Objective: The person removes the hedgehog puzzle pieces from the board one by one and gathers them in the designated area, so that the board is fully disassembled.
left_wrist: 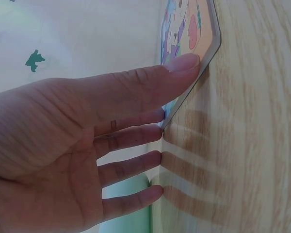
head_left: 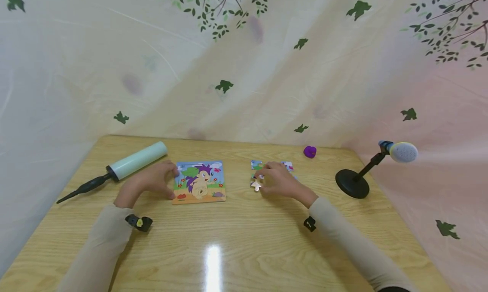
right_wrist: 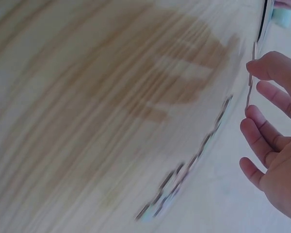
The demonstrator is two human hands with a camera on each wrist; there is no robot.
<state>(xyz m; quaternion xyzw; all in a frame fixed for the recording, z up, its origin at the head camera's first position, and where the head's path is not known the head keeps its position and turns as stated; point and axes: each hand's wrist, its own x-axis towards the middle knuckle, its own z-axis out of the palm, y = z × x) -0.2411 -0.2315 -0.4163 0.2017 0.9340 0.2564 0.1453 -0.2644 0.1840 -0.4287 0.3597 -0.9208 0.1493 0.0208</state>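
Observation:
A flat picture puzzle (head_left: pixel 200 183) with a purple-spined hedgehog lies left of centre on the table. My left hand (head_left: pixel 157 178) is at its left edge. In the left wrist view the thumb (left_wrist: pixel 182 63) touches the puzzle's near corner, and the other fingers reach out fairly straight, their tips low at the tabletop. My right hand (head_left: pixel 280 181) pinches a small jigsaw piece (head_left: pixel 256 185), seen edge-on as a thin piece (right_wrist: pixel 249 94) in the right wrist view. Around that hand lie other colourful pieces (head_left: pixel 256 164), partly hidden by it.
An air pump (head_left: pixel 137 160) with a pale green barrel and black tip lies at the left. Toward the back right is a small purple object (head_left: pixel 310 152). A microphone-like device (head_left: pixel 403 152) on a black round stand (head_left: pixel 352 184) stands at the right. A patterned cloth hangs behind the table.

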